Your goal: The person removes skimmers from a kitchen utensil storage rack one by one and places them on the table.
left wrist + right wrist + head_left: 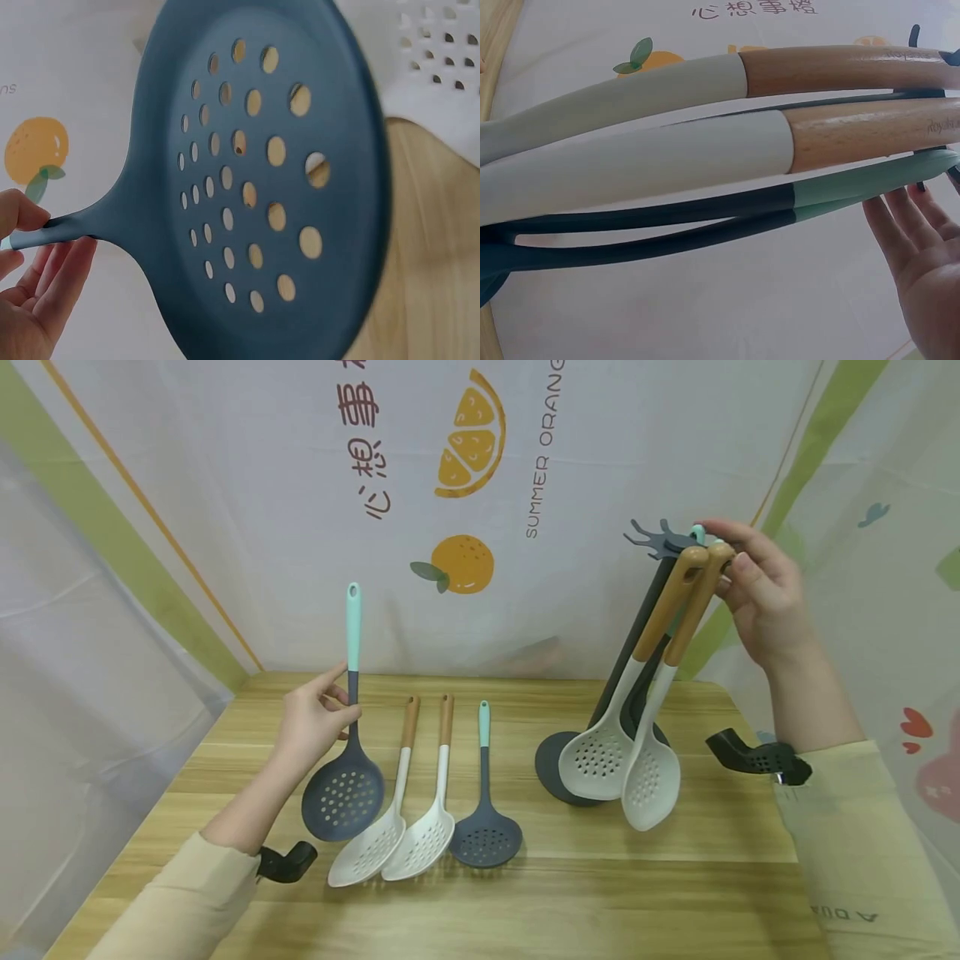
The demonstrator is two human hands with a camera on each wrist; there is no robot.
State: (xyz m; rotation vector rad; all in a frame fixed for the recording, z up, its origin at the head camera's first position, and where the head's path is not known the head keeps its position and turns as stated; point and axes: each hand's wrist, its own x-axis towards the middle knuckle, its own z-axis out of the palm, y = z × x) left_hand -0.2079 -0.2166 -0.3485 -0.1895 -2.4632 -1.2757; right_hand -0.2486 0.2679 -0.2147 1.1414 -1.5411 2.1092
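Between thumb and fingers, my left hand [315, 714] pinches the dark shaft of a skimmer [343, 797], its mint handle pointing up. In the left wrist view, its round perforated head [247, 172] fills most of the picture. High at the utensil stand [633, 643], my right hand [768, 589] reaches round the handle tops. The right wrist view shows its fingertips against a mint handle [870, 187]; the thumb is out of that view, and I cannot tell what it grips. Two white perforated spoons [596, 767] with wooden handles hang there, before dark, mint-handled utensils.
On the wooden table [570, 893], two white slotted spoons [420, 845] and a small dark skimmer [486, 839] lie side by side, handles away from me. The stand's round base [553, 768] is right of them. A printed curtain [300, 593] hangs behind the table.
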